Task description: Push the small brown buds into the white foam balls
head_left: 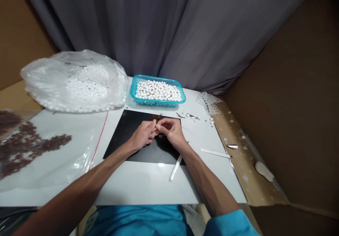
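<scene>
Over the black mat (pixel 116 137) my two hands meet, fingertips close together. My left hand (pixel 145 133) is closed, thumb against the fingers. In a pinch, my right hand (pixel 171 130) touches or nearly touches the left fingertips. Whatever sits between the fingers is too small and hidden to name. Just beyond the fingertips lies a small heap of brown bits (pixel 155 117) at the mat's far edge. A white pen-like stick (pixel 173 171) lies partly on the mat, beside my right forearm.
Behind the mat stands a blue basket (pixel 136 96) of small white balls. A large clear bag (pixel 113 70) of white balls is at left, with a zip bag (pixel 79 147) of brown pieces before it. Another white stick (pixel 214 153) and loose balls (pixel 211 120) lie right.
</scene>
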`<state>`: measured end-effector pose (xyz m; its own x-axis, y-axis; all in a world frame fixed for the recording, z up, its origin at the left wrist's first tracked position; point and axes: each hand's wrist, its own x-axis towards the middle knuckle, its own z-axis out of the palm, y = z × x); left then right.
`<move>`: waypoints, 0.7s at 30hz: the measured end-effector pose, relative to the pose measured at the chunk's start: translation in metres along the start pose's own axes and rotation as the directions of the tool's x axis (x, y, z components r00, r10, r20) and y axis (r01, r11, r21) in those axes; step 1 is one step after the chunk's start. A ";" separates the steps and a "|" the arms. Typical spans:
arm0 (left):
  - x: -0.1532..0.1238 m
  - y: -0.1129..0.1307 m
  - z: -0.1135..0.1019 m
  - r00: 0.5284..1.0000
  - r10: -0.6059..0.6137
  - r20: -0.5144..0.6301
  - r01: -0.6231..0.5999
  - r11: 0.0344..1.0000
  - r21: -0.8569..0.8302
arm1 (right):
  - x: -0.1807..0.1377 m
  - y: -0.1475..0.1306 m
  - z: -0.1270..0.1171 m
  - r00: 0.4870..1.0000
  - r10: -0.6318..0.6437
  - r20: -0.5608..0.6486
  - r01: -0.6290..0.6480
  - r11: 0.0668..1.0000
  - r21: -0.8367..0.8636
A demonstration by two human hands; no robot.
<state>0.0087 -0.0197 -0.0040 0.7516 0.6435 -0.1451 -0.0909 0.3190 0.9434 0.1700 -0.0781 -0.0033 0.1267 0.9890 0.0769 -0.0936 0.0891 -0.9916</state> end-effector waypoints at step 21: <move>0.007 0.004 -0.005 0.986 -0.162 -0.037 0.154 0.976 -0.155 | 0.000 -0.007 -0.002 1.000 -0.024 0.017 0.024 1.000 0.010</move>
<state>0.0100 -0.0101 -0.0025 0.7319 0.6084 -0.3068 -0.0742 0.5187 0.8517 0.1727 -0.0785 0.0037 0.1120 0.9884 0.1026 -0.1003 0.1140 -0.9884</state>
